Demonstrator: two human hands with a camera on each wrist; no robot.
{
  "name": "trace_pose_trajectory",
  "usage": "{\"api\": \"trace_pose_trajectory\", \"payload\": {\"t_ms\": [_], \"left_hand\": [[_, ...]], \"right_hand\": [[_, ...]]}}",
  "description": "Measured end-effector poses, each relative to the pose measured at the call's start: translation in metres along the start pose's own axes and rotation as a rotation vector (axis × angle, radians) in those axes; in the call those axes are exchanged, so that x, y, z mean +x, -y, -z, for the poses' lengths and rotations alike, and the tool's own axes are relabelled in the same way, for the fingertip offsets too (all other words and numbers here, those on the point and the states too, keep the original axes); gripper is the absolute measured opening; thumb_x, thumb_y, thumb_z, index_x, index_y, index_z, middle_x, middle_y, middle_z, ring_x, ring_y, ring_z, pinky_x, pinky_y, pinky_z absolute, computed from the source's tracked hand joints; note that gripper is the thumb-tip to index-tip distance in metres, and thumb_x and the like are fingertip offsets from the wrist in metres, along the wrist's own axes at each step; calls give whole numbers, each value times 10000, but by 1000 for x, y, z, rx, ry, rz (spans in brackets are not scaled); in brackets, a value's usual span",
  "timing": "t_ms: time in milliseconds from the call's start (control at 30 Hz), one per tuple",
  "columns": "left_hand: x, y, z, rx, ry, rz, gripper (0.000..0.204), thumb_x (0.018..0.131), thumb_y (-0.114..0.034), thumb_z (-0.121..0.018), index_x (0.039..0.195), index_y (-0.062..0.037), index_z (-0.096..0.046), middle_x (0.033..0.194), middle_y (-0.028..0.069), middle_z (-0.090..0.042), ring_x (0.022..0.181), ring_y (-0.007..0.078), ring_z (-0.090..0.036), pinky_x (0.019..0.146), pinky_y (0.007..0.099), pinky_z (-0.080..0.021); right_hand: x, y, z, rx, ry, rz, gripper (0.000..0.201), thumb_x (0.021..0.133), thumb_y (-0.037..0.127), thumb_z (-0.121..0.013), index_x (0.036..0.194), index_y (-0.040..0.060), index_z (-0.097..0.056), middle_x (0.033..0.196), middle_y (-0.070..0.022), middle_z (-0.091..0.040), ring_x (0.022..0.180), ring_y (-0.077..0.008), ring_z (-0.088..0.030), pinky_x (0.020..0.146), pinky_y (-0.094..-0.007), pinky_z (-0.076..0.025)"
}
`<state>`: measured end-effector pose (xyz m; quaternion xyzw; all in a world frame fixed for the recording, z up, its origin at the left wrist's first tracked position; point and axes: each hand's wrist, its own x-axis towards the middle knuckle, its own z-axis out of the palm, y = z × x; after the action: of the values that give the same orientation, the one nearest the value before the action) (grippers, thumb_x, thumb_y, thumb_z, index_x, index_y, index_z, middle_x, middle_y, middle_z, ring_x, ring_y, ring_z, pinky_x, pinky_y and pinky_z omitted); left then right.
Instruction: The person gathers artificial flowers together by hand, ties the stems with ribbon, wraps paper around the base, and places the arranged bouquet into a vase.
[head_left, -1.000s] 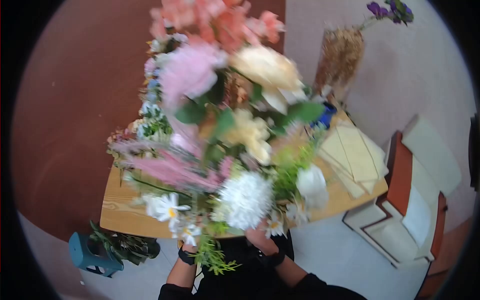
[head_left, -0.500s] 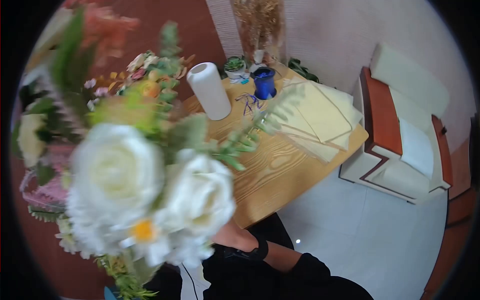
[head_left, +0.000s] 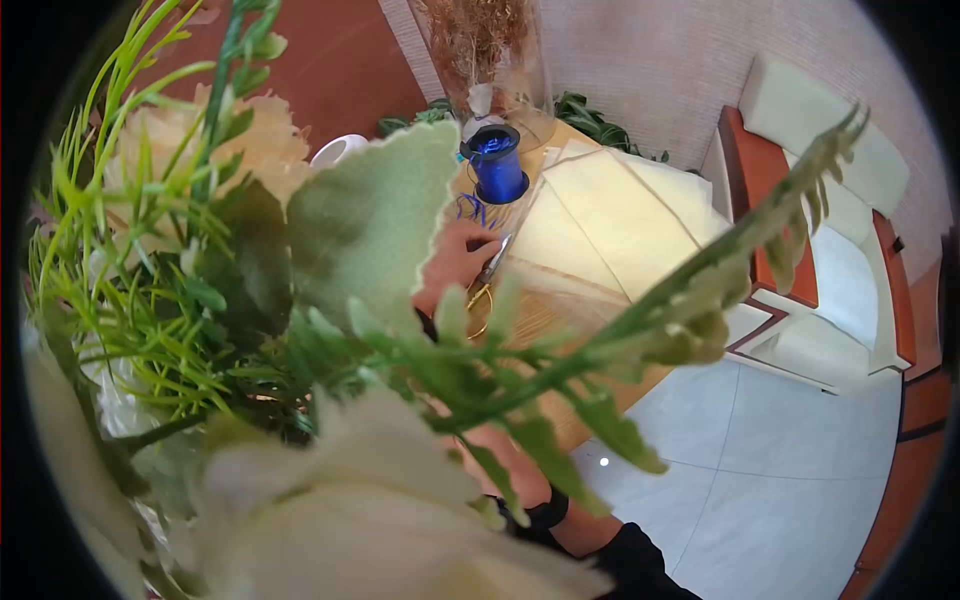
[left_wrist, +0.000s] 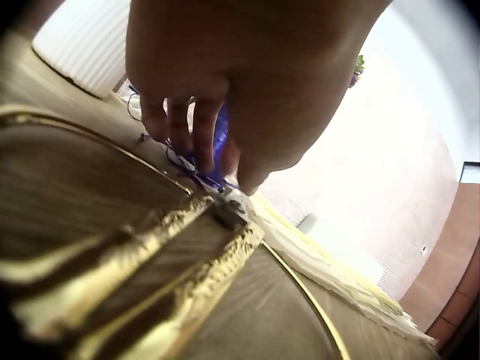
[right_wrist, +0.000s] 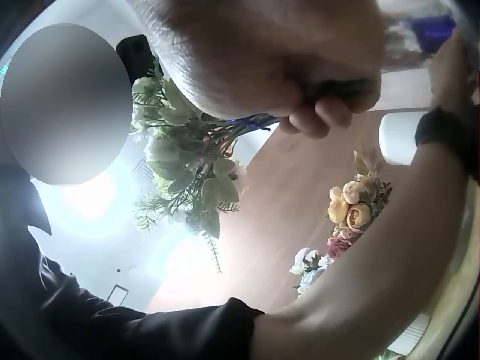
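My left hand (head_left: pixel 455 262) reaches over the table and pinches a pair of gold-handled scissors (head_left: pixel 480 297) at the blade end. In the left wrist view, the ornate handles (left_wrist: pixel 210 277) point back toward the wrist, below the fingers (left_wrist: pixel 206 135). My right hand (right_wrist: pixel 300 67) grips the dark stems of a large artificial bouquet (right_wrist: pixel 187 161), with its fingers curled round them. Close to the head camera, the bouquet's leaves (head_left: pixel 375 225) and a pale bloom (head_left: pixel 350 510) hide much of the table.
Beyond the left hand stands a blue ribbon spool (head_left: pixel 498 170). Cream wrapping sheets (head_left: pixel 610 215) lie to its right. A white vase (right_wrist: pixel 399 137) and other flowers (right_wrist: pixel 352 202) stand on the table, with a tall vase of dried stems (head_left: pixel 485 60) behind. An armchair (head_left: pixel 800 300) is at the right.
The bouquet has swung left and come much nearer the head camera. My left hand has left the bouquet and reached forward to the scissors, while the right still holds the stems.
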<state>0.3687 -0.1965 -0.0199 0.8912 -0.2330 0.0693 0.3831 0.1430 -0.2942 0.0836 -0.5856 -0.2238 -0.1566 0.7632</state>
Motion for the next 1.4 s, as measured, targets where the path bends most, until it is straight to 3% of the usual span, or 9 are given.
{"api": "trace_pose_trajectory", "payload": {"t_ms": [200, 267, 500, 867, 933, 1133, 1200, 1300, 1400], "left_hand": [[-4, -46, 30, -454, -288, 354, 194, 871, -144, -541, 896, 33, -618, 807, 62, -617, 716, 124, -552, 666, 266, -444], [1, -14, 40, -139, -169, 59, 182, 871, -146, -542, 934, 14, -605, 826, 69, -632, 719, 128, -546, 687, 261, -438], [-7, -35, 28, 25, 128, 168, 171, 807, -154, -590, 858, 9, -606, 727, 101, -622, 651, 164, -569, 614, 294, -458], [-34, -34, 76, 98, 3, 169, 152, 791, -158, -613, 850, -20, -637, 702, 90, -629, 617, 155, -572, 586, 284, -462], [-52, -33, 93, 125, -30, 186, 148, 788, -159, -618, 848, -26, -643, 697, 87, -630, 610, 154, -572, 580, 282, -462], [-87, -28, 111, 116, -115, 207, 139, 778, -162, -632, 844, -43, -661, 682, 80, -634, 590, 149, -574, 564, 276, -464], [-79, -30, 110, 100, -139, 183, 136, 775, -163, -637, 842, -49, -667, 677, 78, -636, 583, 147, -575, 558, 274, -465], [-54, -34, 105, 81, -155, 136, 131, 770, -164, -644, 840, -57, -676, 669, 74, -638, 572, 145, -576, 550, 271, -466], [-29, -26, 82, 44, -142, 122, 127, 765, -165, -651, 838, -66, -685, 662, 71, -640, 562, 142, -577, 541, 269, -467]], "right_hand": [[-5, -51, -19, 72, 70, 10, 153, 817, -57, -479, 924, 32, -543, 783, -68, -559, 764, -263, -483, 680, -334, -404], [-3, -48, -28, 67, 45, -25, 163, 814, -61, -477, 930, 33, -543, 782, -73, -562, 754, -264, -490, 677, -336, -403], [-10, -44, -34, 53, 4, -59, 122, 857, -16, -489, 949, 33, -552, 788, -73, -569, 757, -254, -502, 685, -323, -399], [-20, -39, -52, 142, -3, -115, 182, 855, -14, -499, 1034, -19, -530, 799, -112, -575, 764, -243, -547, 697, -317, -445], [-18, -48, -51, 55, 121, 148, 194, 829, -27, -520, 1021, -11, -546, 817, -112, -579, 772, -251, -544, 700, -332, -443], [-53, -61, -85, 179, 158, -199, 185, 850, -32, -504, 1031, -16, -536, 807, -100, -506, 817, -241, -547, 758, -295, -445], [-59, -54, -94, 398, -5, -200, 136, 880, -20, -465, 989, -6, -544, 774, -87, -477, 766, -229, -528, 702, -292, -432], [-50, -59, -79, 33, 35, -1, 173, 876, -36, -452, 1016, -2, -546, 814, -107, -524, 763, -233, -533, 683, -310, -424], [-44, -56, -68, 213, -38, -240, 197, 853, -36, -469, 1027, 7, -549, 830, -134, -560, 787, -278, -525, 698, -338, -425]]}}
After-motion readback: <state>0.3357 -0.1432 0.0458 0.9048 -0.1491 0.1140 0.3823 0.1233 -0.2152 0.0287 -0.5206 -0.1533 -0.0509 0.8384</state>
